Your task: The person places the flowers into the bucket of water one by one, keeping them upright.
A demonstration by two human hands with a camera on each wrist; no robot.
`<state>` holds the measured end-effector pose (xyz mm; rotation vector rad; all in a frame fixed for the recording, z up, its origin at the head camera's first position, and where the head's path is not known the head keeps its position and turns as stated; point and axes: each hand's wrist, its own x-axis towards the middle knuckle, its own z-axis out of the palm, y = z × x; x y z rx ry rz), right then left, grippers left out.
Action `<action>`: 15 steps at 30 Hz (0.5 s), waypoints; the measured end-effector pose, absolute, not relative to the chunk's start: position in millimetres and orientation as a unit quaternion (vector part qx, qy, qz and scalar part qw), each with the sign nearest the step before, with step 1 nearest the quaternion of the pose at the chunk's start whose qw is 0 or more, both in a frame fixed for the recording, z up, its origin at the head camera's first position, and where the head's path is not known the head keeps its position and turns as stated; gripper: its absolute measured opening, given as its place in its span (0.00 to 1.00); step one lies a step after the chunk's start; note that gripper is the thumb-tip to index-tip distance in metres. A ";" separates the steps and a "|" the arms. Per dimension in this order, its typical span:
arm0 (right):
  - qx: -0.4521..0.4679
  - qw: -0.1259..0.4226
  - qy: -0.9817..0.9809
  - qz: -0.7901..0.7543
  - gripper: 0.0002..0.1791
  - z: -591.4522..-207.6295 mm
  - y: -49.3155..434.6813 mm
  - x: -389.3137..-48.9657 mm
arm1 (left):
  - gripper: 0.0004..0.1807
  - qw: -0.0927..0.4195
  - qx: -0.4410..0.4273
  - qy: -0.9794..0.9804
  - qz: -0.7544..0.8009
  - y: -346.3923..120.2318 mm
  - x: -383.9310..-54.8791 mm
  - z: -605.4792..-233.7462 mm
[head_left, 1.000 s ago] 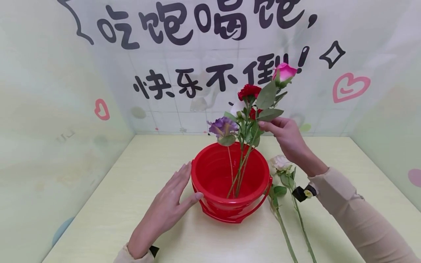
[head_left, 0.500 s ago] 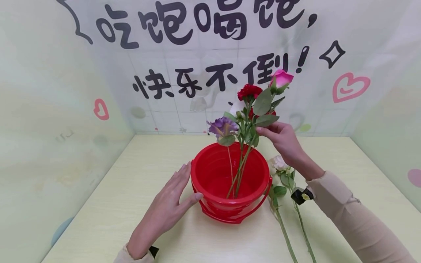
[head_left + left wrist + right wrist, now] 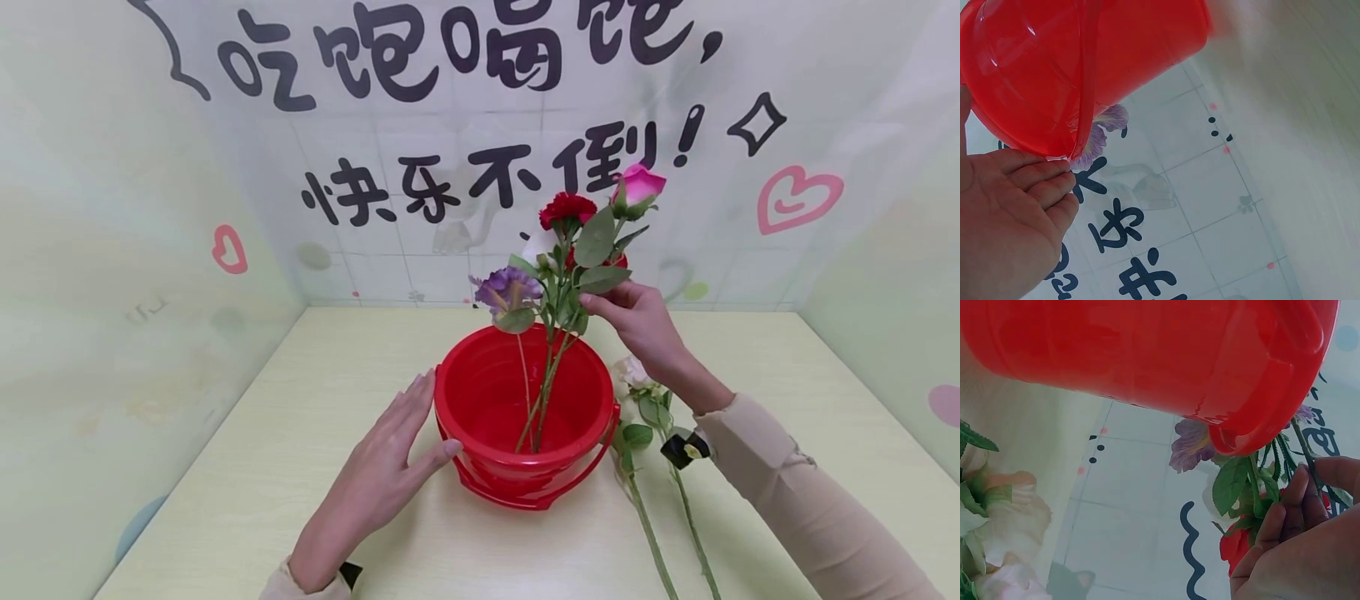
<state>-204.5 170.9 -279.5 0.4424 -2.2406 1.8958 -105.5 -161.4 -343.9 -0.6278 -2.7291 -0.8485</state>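
A red bucket (image 3: 495,475) stands upright on the table with several artificial flowers leaning in it. My left hand (image 3: 382,458) lies against its left side, fingers straight, fingertips right at the rim in the left wrist view. My right hand (image 3: 637,325) pinches the stem of a pink rose (image 3: 637,190) between thumb and fingers, above the bucket's far right rim. The rose's stem reaches down into the bucket. Beside it rise a red carnation (image 3: 567,210) and a purple flower (image 3: 508,290). Another red flower (image 3: 1235,547) shows behind the right hand's fingers in the right wrist view.
Right of the bucket, pale roses (image 3: 633,372) with long green stems lie on the table (image 3: 345,350). The bucket's handle (image 3: 592,471) hangs down at its front right. A printed backdrop (image 3: 450,108) stands behind and along the sides.
My right hand has moved slightly down and to the left, and the pink rose has lowered with it. The left hand and the bucket have stayed in place.
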 end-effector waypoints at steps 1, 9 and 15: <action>0.148 0.086 -0.753 0.635 0.19 -279.6 171.0 -204.6 | 0.48 0.107 -0.213 -0.927 -0.288 -161.5 -105.5 -344.0; 0.146 0.084 -0.763 0.624 0.19 -279.7 172.1 -205.4 | 0.48 0.108 -0.212 -0.927 -0.289 -161.3 -105.4 -343.5; 0.141 0.079 -0.769 0.618 0.19 -281.0 172.8 -206.0 | 0.47 0.107 -0.210 -0.927 -0.290 -161.1 -105.3 -343.4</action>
